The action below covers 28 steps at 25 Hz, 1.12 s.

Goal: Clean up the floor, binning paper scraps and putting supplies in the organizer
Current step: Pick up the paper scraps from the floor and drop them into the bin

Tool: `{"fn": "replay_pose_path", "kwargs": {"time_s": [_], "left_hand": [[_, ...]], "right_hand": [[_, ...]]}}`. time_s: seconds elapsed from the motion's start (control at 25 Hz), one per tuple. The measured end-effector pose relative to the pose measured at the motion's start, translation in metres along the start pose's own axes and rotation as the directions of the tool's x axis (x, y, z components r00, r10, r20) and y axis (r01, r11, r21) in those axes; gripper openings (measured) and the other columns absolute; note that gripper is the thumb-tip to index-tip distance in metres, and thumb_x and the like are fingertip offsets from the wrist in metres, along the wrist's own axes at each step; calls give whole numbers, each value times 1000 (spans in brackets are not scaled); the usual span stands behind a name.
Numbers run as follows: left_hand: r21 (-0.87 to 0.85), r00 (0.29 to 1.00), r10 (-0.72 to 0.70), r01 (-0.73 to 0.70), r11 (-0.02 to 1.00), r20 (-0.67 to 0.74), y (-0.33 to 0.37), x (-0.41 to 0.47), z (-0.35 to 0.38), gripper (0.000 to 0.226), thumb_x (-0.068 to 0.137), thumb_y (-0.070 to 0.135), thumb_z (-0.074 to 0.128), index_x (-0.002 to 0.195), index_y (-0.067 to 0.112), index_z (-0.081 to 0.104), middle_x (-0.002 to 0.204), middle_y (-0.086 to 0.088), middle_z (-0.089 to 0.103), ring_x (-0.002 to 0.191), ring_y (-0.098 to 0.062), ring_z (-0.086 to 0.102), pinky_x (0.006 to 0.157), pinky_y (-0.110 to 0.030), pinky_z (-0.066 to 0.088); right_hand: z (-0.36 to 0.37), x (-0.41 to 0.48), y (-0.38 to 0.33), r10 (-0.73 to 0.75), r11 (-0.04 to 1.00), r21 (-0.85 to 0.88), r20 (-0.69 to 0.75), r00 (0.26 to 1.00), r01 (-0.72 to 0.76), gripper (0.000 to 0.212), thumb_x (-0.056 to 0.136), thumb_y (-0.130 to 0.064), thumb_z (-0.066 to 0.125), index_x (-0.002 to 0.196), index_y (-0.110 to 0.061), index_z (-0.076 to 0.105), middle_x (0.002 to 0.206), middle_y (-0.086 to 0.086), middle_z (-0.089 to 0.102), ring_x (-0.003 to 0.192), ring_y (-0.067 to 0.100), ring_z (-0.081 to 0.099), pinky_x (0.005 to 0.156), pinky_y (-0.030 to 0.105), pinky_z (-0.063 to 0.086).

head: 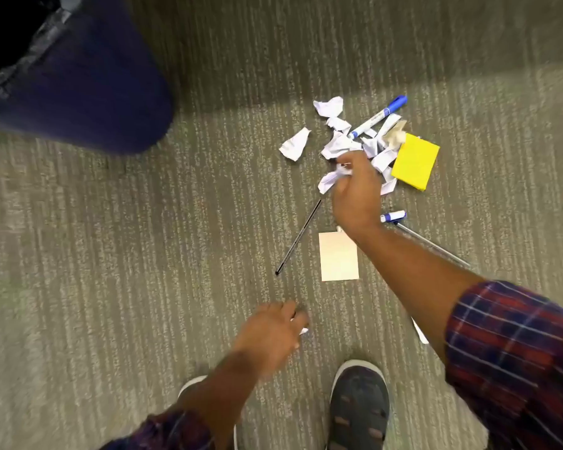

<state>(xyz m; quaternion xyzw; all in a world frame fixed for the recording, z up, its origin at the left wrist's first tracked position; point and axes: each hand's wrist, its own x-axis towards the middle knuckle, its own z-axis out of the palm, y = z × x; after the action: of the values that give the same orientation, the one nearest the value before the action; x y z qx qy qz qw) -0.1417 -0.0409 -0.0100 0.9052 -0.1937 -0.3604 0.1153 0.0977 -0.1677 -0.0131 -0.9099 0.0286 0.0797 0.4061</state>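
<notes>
Carpet (111,254): grey, striped; the litter lies at 1 o'clock from the feet.
Right hand (355,193): fingers closed on a crumpled paper scrap (330,180), probably to carry it to the bin.
Left hand (270,332): blurred, fingers curled around something white; a scrap, it seems.
Bin (88,82): dark blue, at 10 o'clock, near enough for dropping.
Remaining scraps (335,138): heaped at 12 o'clock of the right hand.
Supplies: blue marker (377,116), yellow sticky notes (415,162), black pen (298,238), pale notepad (338,256) wait on the floor.
Organizer: not visible.

Grey-green striped carpet (143,254) — a darker band of shadow across its far side.
</notes>
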Motion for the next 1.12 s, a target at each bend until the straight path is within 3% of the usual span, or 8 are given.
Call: {"fn": "replay_pose_path", "kwargs": {"time_s": [0.12,0.24,0.4,0.56,0.72,0.84,1.0,1.12], "left_hand": [[-1,1000,-19,19,1000,-16,9,7,-1,49,97,8,55,145,13,46,140,-13,54,126,-30,53,109,-45,42],[-330,971,-184,125,936,-153,10,6,-8,32,103,26,50,133,20,59,126,-1,61,111,-19,57,97,-34,48],[-855,813,-560,172,489,-157,-2,11,-23,16,100,26,60,107,21,74,88,10,63,78,-2,58,68,-21,47],[-995,697,-715,94,26,47,-21,26,-58,21,101,22,64,82,22,73,71,0,61,63,-9,51,61,-27,41],[-979,648,-742,27,-203,172,-29,22,-101,18,105,22,56,111,25,74,89,6,68,75,-13,58,69,-28,46],[-955,620,-753,-24,-296,218,-29,12,-140,32,107,14,46,119,24,74,89,3,65,60,-10,48,56,-25,43],[-867,610,-734,-148,-476,299,-30,-6,-206,45,92,-2,36,120,6,70,81,-5,53,60,-13,40,54,-29,32],[-888,573,-778,-177,-424,258,-29,-38,-266,49,88,-10,36,112,18,68,87,-9,58,66,-17,51,51,-26,37]], "right_hand": [[-13,5,16,71,995,-70,-23,997,-72,31,88,0,41,109,-4,63,106,17,67,99,29,58,73,26,30],[-14,8,28,-76,972,-213,131,989,103,32,93,-17,39,112,-2,61,104,22,65,100,38,59,78,38,37],[-11,23,31,-174,730,-539,447,877,420,46,91,-21,62,135,-17,51,107,21,59,94,43,61,77,48,53],[-4,35,27,-238,540,-649,493,837,536,27,83,-13,67,110,-15,61,101,19,57,88,44,62,66,49,54],[-12,29,6,-151,817,-487,335,930,307,15,90,-24,67,99,-13,62,101,20,56,92,41,60,74,47,55],[-24,19,-25,90,967,-253,228,969,-30,30,96,-37,63,83,-10,62,86,17,62,87,36,61,71,37,42],[-53,-2,-90,332,910,147,300,894,-388,37,94,-40,64,82,-5,62,75,14,66,70,31,66,62,44,58],[-76,-16,-153,274,886,271,351,896,-377,36,97,-44,60,80,-12,61,74,13,68,66,29,68,58,44,62]]}}
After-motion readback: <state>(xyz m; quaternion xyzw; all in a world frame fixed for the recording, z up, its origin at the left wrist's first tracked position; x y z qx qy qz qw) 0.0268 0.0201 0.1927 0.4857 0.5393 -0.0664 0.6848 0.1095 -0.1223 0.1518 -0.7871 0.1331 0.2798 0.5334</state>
